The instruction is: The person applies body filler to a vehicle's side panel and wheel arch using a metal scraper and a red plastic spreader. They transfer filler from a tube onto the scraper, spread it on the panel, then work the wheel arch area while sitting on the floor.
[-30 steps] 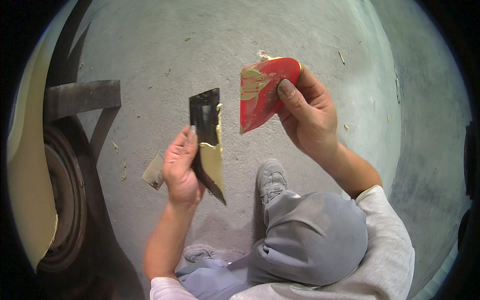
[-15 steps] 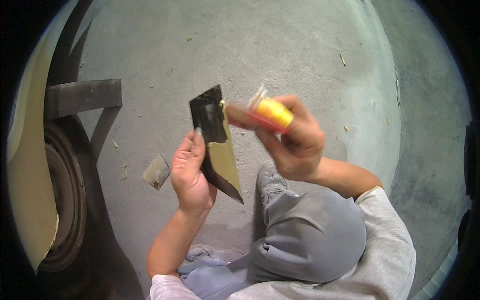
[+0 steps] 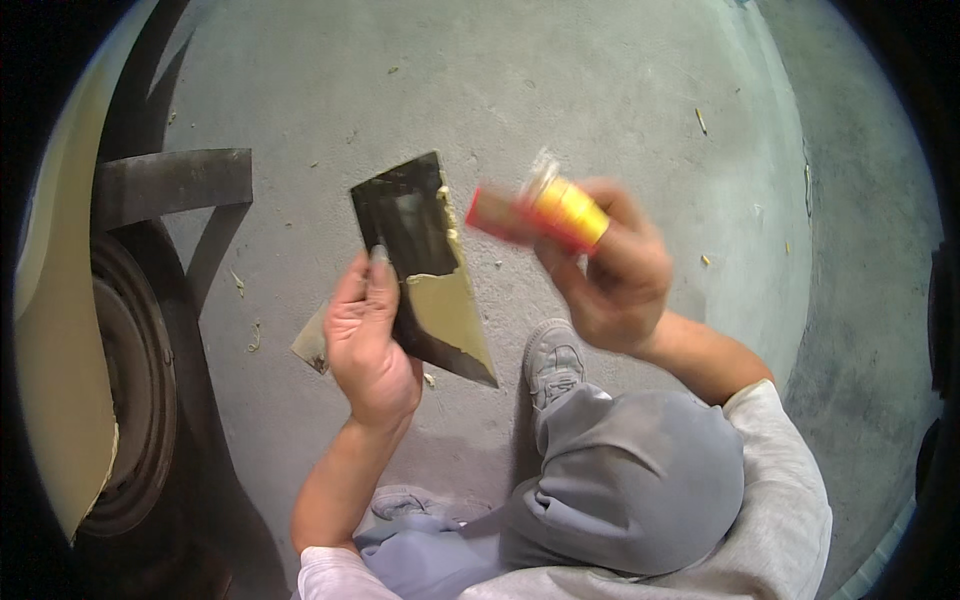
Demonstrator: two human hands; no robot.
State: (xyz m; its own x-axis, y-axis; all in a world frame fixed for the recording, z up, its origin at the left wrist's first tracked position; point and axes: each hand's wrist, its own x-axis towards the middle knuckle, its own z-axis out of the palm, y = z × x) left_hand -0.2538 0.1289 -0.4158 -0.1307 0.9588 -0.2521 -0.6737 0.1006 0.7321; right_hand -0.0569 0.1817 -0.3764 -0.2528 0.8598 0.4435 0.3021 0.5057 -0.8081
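Observation:
My left hand (image 3: pixel 372 345) grips a dark, flat putty spreader (image 3: pixel 405 235), thumb on its upper face. A smear of beige putty (image 3: pixel 440 310) covers its lower right part and runs up along the right edge. To the right, my right hand (image 3: pixel 618 285), blurred by motion, is closed on a yellow tube (image 3: pixel 572 210) with a clear end and on a red-edged flat strip (image 3: pixel 500 215). The strip points toward the spreader, with a gap between them. My fingers and the blur hide how the tube and strip lie together.
At the left a beige curved panel (image 3: pixel 60 370) stands over a rusty wheel rim (image 3: pixel 130 370), with a dark curved strip (image 3: pixel 180 185) jutting out beside it. A small square plate (image 3: pixel 312 342) lies on the concrete floor (image 3: pixel 560 80), among scraps and cigarette butts. My shoe (image 3: pixel 553 365) is below.
My right hand has drawn back right with the tube and strip, widening the gap to the spreader. My left hand has tilted the spreader and moved it slightly up and left.

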